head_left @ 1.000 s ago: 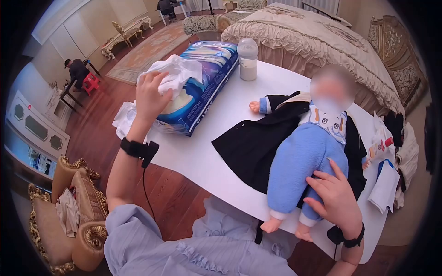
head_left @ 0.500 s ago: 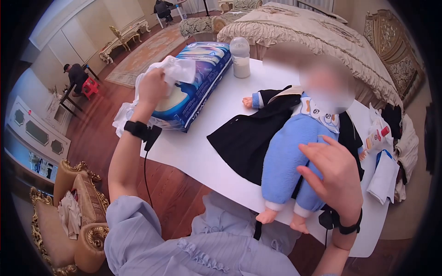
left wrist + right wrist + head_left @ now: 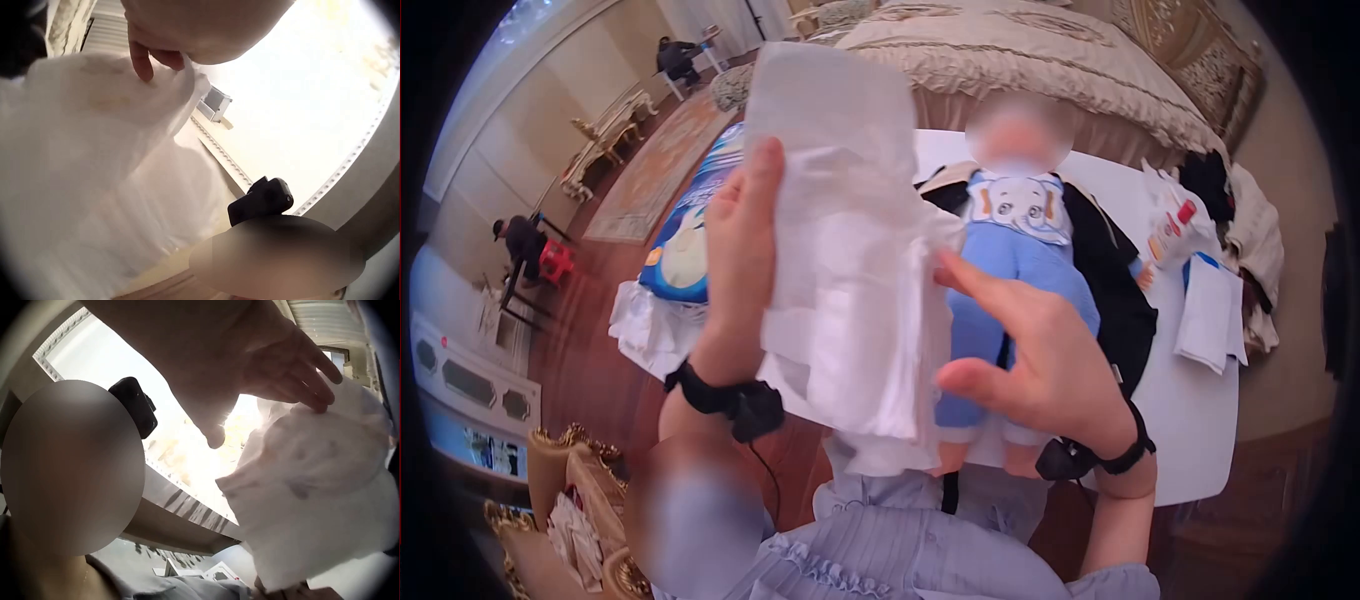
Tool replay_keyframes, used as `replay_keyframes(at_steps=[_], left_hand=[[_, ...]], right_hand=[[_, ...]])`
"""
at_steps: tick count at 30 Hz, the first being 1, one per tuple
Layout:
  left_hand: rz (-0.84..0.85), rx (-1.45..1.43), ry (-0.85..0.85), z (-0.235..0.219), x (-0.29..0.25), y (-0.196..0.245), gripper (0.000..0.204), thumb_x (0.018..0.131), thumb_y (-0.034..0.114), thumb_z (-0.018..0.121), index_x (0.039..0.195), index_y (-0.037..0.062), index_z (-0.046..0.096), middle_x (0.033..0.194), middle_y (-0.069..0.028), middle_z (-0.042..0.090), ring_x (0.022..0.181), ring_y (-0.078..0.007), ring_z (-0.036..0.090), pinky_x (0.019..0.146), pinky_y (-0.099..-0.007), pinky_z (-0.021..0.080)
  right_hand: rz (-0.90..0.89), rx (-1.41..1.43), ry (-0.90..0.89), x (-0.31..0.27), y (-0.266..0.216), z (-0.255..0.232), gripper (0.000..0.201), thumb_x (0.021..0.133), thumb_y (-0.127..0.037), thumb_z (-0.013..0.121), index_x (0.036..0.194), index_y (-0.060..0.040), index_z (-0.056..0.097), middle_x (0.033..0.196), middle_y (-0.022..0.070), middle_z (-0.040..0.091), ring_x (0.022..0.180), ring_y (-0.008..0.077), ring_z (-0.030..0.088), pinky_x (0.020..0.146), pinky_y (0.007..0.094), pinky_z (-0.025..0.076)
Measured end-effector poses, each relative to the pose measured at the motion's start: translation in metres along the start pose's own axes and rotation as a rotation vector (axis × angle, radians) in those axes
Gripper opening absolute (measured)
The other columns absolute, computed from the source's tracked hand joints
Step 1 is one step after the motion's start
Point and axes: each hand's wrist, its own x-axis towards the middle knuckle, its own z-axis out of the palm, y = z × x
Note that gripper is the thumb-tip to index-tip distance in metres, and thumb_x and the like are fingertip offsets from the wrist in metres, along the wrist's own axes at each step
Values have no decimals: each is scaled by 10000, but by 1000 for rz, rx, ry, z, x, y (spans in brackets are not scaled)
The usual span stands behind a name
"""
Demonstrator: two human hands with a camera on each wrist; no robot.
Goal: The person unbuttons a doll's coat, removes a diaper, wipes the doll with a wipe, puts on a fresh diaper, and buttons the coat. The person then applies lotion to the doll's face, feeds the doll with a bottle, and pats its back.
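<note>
A white diaper, partly unfolded, is held up in front of the body. My left hand grips its left edge, thumb upward; the left wrist view shows the fingers at the top of the white sheet. My right hand has its fingers extended, fingertips at the diaper's right edge and thumb held apart. In the right wrist view those fingers lie along the diaper's upper side. Behind it, a doll in blue trousers lies face up on a black garment.
A blue diaper pack lies on the left of the white table, partly hidden by the diaper, beside crumpled white cloth. At the right are a red-capped bottle and folded white items. A bed stands behind.
My left hand has brought the white diaper from over the pack to in front of the body, where it hangs more unfolded. The right hand has left the doll and reached the diaper's edge.
</note>
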Motion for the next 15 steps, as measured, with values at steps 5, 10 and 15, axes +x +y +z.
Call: replay_keyframes(at_steps=[5, 10, 15], left_hand=[[-165, -302, -82, 41, -8, -20, 400, 1017, 373, 558, 1009, -7, 682, 882, -34, 700, 714, -86, 642, 641, -215, 504], [-167, -533, -20, 46, -1, -26, 373, 1025, 343, 542, 1033, -10, 665, 933, -79, 711, 776, -135, 689, 698, -255, 552], [-170, -523, -12, 47, -9, -27, 363, 1032, 329, 527, 1098, -9, 640, 987, -76, 706, 805, -138, 690, 706, -264, 557]], right_hand=[[-102, -241, 63, -2, -1, 10, 1084, 711, -545, 806, 1471, 66, 332, 1452, 275, 447, 1322, 397, 481, 1081, 415, 390], [-175, -485, 72, -5, -16, 5, 1060, 661, -386, 846, 1487, 27, 326, 1489, 257, 402, 1354, 419, 435, 1115, 470, 353], [-430, -723, 430, 6, 12, 21, 642, 649, -128, 731, 1268, 5, 619, 1323, 197, 596, 1163, 362, 611, 923, 428, 509]])
